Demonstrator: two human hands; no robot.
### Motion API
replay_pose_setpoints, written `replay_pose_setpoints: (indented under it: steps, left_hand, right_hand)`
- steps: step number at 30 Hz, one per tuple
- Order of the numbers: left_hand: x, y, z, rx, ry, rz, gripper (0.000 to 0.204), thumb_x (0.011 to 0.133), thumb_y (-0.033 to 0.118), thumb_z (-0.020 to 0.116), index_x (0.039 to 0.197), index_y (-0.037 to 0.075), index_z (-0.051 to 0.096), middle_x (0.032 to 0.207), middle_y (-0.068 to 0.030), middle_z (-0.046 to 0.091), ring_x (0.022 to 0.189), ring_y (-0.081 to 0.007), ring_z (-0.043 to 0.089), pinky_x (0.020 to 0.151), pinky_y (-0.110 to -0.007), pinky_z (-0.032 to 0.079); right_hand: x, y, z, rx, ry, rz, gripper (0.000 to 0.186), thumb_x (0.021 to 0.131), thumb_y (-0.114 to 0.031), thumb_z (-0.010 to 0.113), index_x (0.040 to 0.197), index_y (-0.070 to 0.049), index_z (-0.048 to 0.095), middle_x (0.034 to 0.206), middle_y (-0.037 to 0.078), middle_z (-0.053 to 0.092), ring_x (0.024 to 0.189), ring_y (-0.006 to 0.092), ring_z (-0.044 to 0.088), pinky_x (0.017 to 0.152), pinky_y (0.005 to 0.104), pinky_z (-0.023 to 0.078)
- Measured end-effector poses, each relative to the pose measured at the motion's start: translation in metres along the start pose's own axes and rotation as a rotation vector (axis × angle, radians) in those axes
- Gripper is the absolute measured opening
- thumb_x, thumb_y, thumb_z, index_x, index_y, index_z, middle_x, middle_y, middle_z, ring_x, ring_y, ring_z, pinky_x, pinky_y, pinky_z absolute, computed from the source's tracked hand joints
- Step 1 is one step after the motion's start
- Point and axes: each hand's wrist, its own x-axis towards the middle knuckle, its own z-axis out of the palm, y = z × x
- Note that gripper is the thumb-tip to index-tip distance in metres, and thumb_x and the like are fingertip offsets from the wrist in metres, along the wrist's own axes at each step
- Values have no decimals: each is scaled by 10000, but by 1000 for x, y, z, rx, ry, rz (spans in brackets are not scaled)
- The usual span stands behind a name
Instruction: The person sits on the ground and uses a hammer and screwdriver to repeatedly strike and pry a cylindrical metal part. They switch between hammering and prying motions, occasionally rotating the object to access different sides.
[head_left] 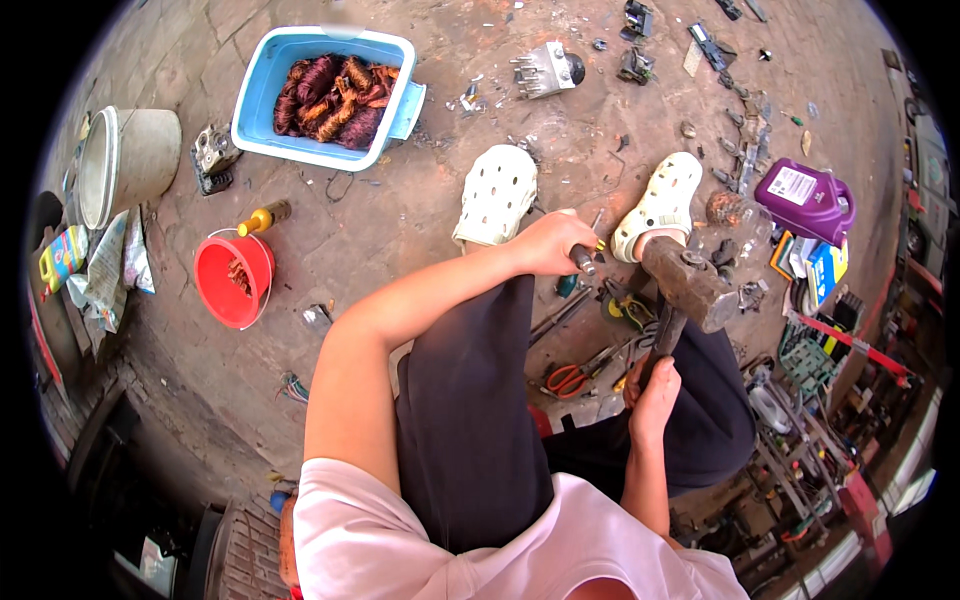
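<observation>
My left hand is closed around a short dark metal rod, a chisel or punch, held out between my shoes. Its blunt end points toward me; the far end is mostly hidden by my fingers. In my right hand is a heavy hammer, gripped by the handle with its rusty head raised in front of my right knee. Red-handled scissors or pliers and other hand tools lie on the ground between my legs.
A blue basin of copper-coloured wire coils stands far left, with a red bucket and a white bucket nearer. A purple jug stands on the right. Metal parts, including a finned piece, lie scattered beyond my shoes.
</observation>
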Motion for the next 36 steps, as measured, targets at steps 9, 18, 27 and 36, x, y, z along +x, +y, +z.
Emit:
replay_pose_setpoints:
  steps: [9, 18, 27, 36]
  left_hand:
    - [2, 2, -2, 7, 7, -13, 115, 637, 106, 698, 680, 112, 591, 673, -15, 594, 675, -267, 560, 688, -344, 429]
    - [2, 9, -7, 13, 11, -64, 129, 623, 112, 705, 682, 109, 590, 670, -19, 590, 672, -261, 554, 682, -344, 437]
    - [5, 4, -3, -7, -2, -2, 141, 625, 105, 688, 669, 90, 555, 655, -44, 566, 663, -271, 559, 684, -345, 403]
    - [5, 3, -2, -22, 54, -36, 163, 646, 153, 697, 671, 95, 546, 620, -58, 556, 630, -274, 559, 676, -353, 393]
  right_hand:
    - [2, 11, -1, 16, -25, 15, 527, 1017, -454, 361, 670, -62, 414, 485, -8, 370, 379, 63, 335, 356, 221, 255]
    - [3, 11, 0, -9, -23, 15, 517, 1014, -452, 374, 677, -63, 423, 488, -16, 375, 383, 56, 339, 361, 218, 251]
    - [3, 14, 2, -39, -24, 36, 527, 1006, -466, 394, 668, -62, 425, 483, -18, 376, 384, 57, 350, 363, 221, 255]
    - [4, 16, 1, -25, -30, 39, 530, 1004, -471, 394, 661, -68, 416, 485, -18, 376, 388, 58, 351, 368, 221, 260]
